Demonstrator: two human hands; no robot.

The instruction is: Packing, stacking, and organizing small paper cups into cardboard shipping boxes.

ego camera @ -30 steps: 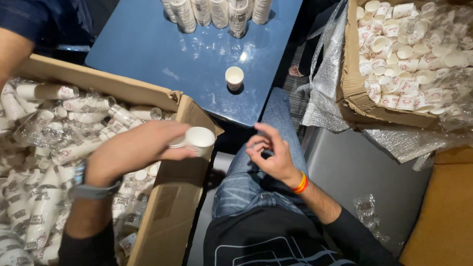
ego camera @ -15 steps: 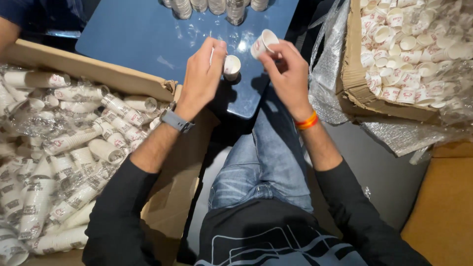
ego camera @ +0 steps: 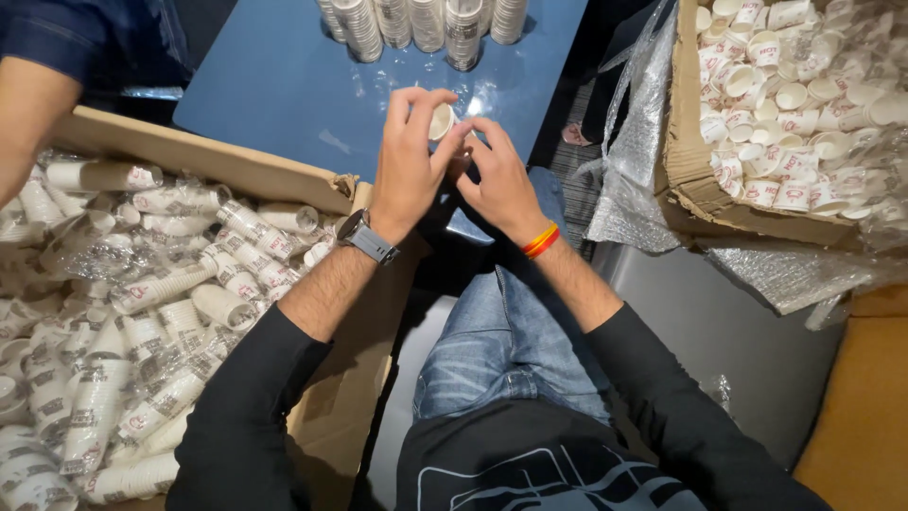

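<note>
**Both hands meet on one small paper cup over the blue table**

The large brown cardboard box (ego camera: pixel 284 175) filling the left of the frame lies open beside the person's knee, within arm's reach, and is heaped with clear-wrapped sleeves of stacked white paper cups (ego camera: pixel 142 322). A second open cardboard box (ego camera: pixel 686 161) at the upper right holds loose white paper cups (ego camera: pixel 804 95) tumbled every way, over crinkled clear plastic wrap (ego camera: pixel 634 180). The dark blue tabletop (ego camera: pixel 284 85) at upper centre carries upright stacked columns of cups (ego camera: pixel 416 24) along its far edge.

Just above the near edge of the table, the left hand (ego camera: pixel 407 170) pinches a small cream-white paper cup (ego camera: pixel 441 121) between thumb and fingertips, tilted so its open mouth faces the camera. The right hand (ego camera: pixel 501 180) curls close against it, fingers bent inward; what they grip I cannot tell. A grey wristwatch (ego camera: pixel 364 237) and an orange-and-yellow wristband (ego camera: pixel 541 238) mark the wrists.
</note>
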